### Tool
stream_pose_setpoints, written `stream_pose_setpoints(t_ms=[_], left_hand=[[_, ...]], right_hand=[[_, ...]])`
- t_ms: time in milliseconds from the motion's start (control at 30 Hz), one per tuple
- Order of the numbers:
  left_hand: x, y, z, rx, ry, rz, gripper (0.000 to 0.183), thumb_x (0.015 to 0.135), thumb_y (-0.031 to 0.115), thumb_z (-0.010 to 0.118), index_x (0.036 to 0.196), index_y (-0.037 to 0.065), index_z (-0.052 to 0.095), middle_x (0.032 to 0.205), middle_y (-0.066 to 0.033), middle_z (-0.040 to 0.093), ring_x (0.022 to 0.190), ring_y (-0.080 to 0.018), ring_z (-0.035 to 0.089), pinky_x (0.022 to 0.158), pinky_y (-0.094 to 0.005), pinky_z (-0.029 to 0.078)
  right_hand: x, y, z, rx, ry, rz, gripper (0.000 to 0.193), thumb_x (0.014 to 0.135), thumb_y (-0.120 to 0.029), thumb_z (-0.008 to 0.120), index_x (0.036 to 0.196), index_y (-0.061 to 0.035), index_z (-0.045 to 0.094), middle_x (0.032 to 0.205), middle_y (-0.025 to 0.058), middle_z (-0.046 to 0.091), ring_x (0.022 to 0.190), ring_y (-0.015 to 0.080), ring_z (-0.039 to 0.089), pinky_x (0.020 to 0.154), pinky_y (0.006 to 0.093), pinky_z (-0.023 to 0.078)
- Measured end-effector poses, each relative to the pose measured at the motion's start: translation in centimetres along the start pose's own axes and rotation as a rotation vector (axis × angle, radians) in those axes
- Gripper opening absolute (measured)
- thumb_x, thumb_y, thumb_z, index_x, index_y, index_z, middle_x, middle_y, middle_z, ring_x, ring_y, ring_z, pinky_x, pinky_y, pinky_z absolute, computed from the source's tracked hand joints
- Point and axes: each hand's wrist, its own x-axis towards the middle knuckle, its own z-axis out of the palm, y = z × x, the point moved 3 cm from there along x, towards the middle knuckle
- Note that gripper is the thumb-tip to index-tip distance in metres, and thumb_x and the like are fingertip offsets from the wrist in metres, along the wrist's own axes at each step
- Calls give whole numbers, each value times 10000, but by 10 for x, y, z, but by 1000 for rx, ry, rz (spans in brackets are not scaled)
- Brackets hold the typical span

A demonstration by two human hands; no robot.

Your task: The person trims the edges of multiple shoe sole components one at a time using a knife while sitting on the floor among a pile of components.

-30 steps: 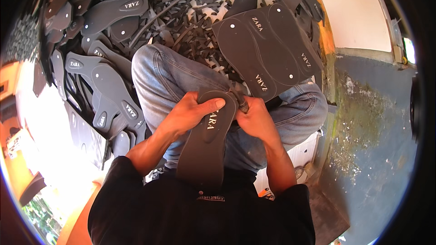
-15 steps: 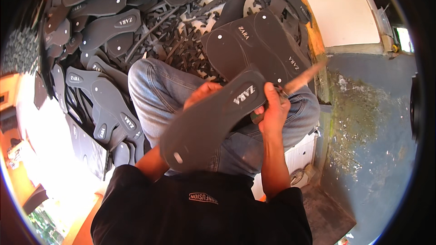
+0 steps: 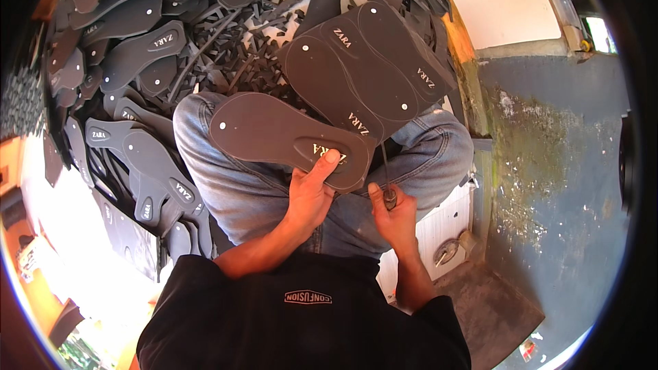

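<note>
My left hand [image 3: 310,199] grips a dark grey sandal sole [image 3: 257,123] by its narrower end, thumb on top over the pale print. The fingers beneath are hidden. The sole's wide end, marked with a white dot, points to the far left above my left knee. To the right, my right hand [image 3: 396,216] is closed round the handle of a knife [image 3: 389,197]. Its thin blade points away from me, close beside the sole's narrow end. Just beyond, a dark foam sheet [image 3: 363,62] with several sole outlines lies propped across my right leg.
Loose cut soles [image 3: 140,55] are heaped at the far left, and more soles [image 3: 154,154] lie beside my left knee. Dark foam offcuts [image 3: 233,62] cover the floor ahead. A stained blue-grey wall [image 3: 548,164] stands at the right. A metal disc [image 3: 447,252] lies near my right elbow.
The sole has been turned so its wide end now points far left instead of toward me. My left thumb now shows on top. My right hand has moved nearer, off the sole, with the knife.
</note>
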Motion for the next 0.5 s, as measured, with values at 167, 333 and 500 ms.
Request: stream_pose_setpoints(t_ms=[167, 333, 500], left_hand=[[-6, -2, -3, 13, 11, 6, 236, 856, 116, 641, 1070, 52, 565, 1006, -43, 618, 917, -135, 610, 791, -283, 517], [-9, -5, -31, 105, -5, -27, 269, 839, 81, 647, 1088, 35, 556, 1006, -46, 614, 924, -140, 603, 793, -287, 510], [-27, -18, -43, 199, 2, -24, 284, 822, 69, 659, 1084, 11, 566, 972, -49, 623, 888, -144, 601, 788, -284, 499]], right_hand=[[-19, 4, -1, -109, 12, 79, 327, 834, -177, 638, 598, 3, 502, 449, 146, 441, 367, 251, 444, 406, 367, 354], [-19, 0, 1, -200, -93, 32, 270, 807, -170, 619, 628, 9, 524, 533, 198, 521, 516, 389, 540, 498, 447, 413], [38, -27, 26, -105, -201, -170, 230, 770, -172, 625, 663, 16, 546, 644, 236, 573, 670, 438, 565, 611, 505, 435]])
